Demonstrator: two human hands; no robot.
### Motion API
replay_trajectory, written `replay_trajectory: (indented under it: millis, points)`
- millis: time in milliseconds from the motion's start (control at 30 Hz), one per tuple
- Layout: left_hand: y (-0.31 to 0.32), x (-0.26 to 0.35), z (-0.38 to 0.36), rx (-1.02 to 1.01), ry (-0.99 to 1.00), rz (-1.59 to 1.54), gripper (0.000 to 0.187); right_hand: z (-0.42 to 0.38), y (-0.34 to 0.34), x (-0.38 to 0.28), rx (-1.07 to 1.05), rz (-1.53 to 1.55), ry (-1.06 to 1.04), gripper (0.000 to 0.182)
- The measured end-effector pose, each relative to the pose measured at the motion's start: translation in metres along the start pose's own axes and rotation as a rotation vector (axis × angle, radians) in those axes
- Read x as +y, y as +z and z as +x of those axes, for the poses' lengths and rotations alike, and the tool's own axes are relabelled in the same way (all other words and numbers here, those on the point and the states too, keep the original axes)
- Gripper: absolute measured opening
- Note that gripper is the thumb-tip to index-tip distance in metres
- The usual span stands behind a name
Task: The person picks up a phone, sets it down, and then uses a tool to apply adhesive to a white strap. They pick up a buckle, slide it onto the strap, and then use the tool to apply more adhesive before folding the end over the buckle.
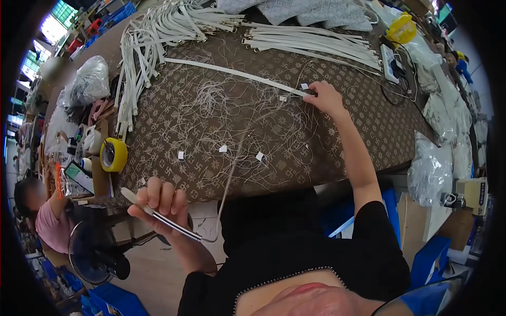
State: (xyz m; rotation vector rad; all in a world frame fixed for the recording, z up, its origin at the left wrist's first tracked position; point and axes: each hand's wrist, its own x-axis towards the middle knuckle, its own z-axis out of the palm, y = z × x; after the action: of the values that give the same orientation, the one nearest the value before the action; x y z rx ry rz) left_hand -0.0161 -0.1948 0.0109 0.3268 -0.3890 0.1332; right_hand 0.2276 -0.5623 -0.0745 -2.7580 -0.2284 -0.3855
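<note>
My left hand (162,203) is closed around a slim pen-like tool (176,227) with a pale end and a shiny metal barrel. A thin light cord (226,192) rises from the barrel's lower end onto the table. Farther right, my right hand (326,98) pinches the end of a long white strap (237,72), which stretches left across the cloth. Small white tags (223,149) and tangled pale threads (211,96) lie between my hands.
Piles of white straps with metal buckles (174,31) cover the far table. At left is yellow tape (113,155); at right, a power strip (390,63) and plastic bags (429,168). A fan (95,253) stands lower left, near another person in a pink top (55,226).
</note>
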Motion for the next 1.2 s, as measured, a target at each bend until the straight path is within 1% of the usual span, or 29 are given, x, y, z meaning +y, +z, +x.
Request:
replay_trajectory:
  millis: [67, 100, 133, 167, 200, 267, 300, 333, 367, 400, 467, 500, 533, 567, 600, 633, 667, 733, 767, 800, 867, 900, 967, 1000, 1067, 1133, 1167, 1200]
  points:
    - [0.002, 0.007, 0.007, -0.020, 0.003, -0.018, 0.030, 0.015, 0.000, 0.001, -0.387, 0.074, 0.099, 0.028]
    - [0.006, 0.014, 0.014, -0.005, 0.012, -0.021, 0.030, 0.023, 0.000, -0.003, -0.382, 0.077, 0.095, 0.028]
    - [0.011, 0.022, 0.020, 0.016, 0.019, -0.025, 0.031, 0.028, -0.002, -0.010, -0.482, 0.043, 0.083, 0.025]
    - [0.016, 0.031, 0.030, -0.009, 0.013, -0.020, 0.030, 0.034, -0.001, -0.017, -0.580, 0.009, 0.071, 0.022]
    - [0.023, 0.038, 0.042, -0.009, 0.009, -0.014, 0.030, 0.039, 0.008, -0.022, -0.580, 0.016, 0.073, 0.022]
    - [0.042, 0.049, 0.065, -0.123, 0.030, -0.038, 0.029, 0.060, 0.034, -0.031, -0.218, 0.013, -0.084, 0.022]
    - [0.056, 0.050, 0.073, -0.120, 0.067, -0.024, 0.029, 0.079, 0.043, -0.035, -0.212, 0.015, -0.083, 0.022]
    - [0.068, 0.050, 0.080, -0.111, 0.100, -0.014, 0.028, 0.097, 0.053, -0.036, -0.089, 0.013, -0.067, 0.022]
    - [0.076, 0.049, 0.085, -0.149, 0.119, 0.008, 0.028, 0.103, 0.059, -0.035, 0.030, 0.012, -0.048, 0.022]
    - [0.079, 0.051, 0.087, -0.149, 0.111, 0.009, 0.028, 0.102, 0.055, -0.035, 0.031, 0.014, -0.040, 0.022]
    - [0.081, 0.055, 0.087, -0.200, 0.099, 0.166, 0.028, 0.105, 0.044, -0.038, 0.132, -0.004, 0.069, 0.023]
    - [0.076, 0.057, 0.089, -0.212, 0.100, 0.140, 0.026, 0.100, 0.039, -0.040, 0.137, -0.001, 0.069, 0.023]
    - [0.074, 0.059, 0.092, -0.216, 0.101, 0.139, 0.026, 0.087, 0.034, -0.042, -0.006, -0.051, 0.080, 0.023]
    - [0.071, 0.061, 0.097, -0.174, 0.140, 0.069, 0.025, 0.071, 0.029, -0.044, -0.149, -0.104, 0.090, 0.024]
    - [0.068, 0.063, 0.102, -0.129, 0.174, 0.000, 0.025, 0.049, 0.029, -0.057, -0.224, -0.079, 0.013, 0.031]
    - [0.070, 0.065, 0.110, -0.106, 0.175, 0.012, 0.024, 0.029, 0.030, -0.068, -0.302, -0.053, -0.062, 0.039]
    - [0.073, 0.068, 0.117, -0.104, 0.167, 0.011, 0.024, 0.016, 0.038, -0.067, -0.304, -0.051, -0.054, 0.039]
    - [0.080, 0.076, 0.131, -0.116, 0.181, 0.027, 0.026, -0.005, 0.051, -0.066, 0.001, -0.302, -0.027, 0.062]
    - [0.085, 0.082, 0.134, -0.148, 0.183, 0.085, 0.024, -0.005, 0.047, -0.053, -0.166, -0.167, 0.182, 0.074]
    - [0.087, 0.088, 0.138, -0.151, 0.173, 0.091, 0.024, -0.005, 0.048, -0.047, -0.165, -0.158, 0.190, 0.074]
    - [0.086, 0.092, 0.142, -0.212, 0.207, 0.141, 0.023, -0.010, 0.047, -0.033, -0.075, -0.193, 0.152, 0.071]
    - [0.088, 0.090, 0.143, -0.203, 0.179, 0.133, 0.023, -0.022, 0.046, -0.035, -0.087, -0.195, 0.180, 0.071]
    - [0.091, 0.082, 0.154, -0.170, 0.173, 0.120, 0.023, -0.015, 0.027, -0.048, 0.090, 0.211, 0.032, 0.052]
    - [0.093, 0.083, 0.158, -0.162, 0.148, 0.103, 0.026, -0.028, -0.006, -0.066, 0.243, 0.455, -0.048, 0.028]
    - [0.099, 0.102, 0.175, -0.194, 0.110, 0.063, 0.023, -0.079, -0.041, -0.073, 0.084, 0.625, -0.001, 0.011]
    - [0.100, 0.098, 0.180, -0.233, 0.115, 0.022, 0.022, -0.118, -0.042, -0.078, -0.069, 0.537, -0.513, 0.007]
    - [0.083, 0.152, 0.182, -0.242, 0.101, 0.014, 0.022, -0.133, -0.037, -0.092, -0.156, 0.571, -0.612, 0.012]
    - [0.049, 0.248, 0.193, -0.252, 0.079, 0.009, 0.022, -0.139, -0.028, -0.109, -0.240, 0.608, -0.705, 0.017]
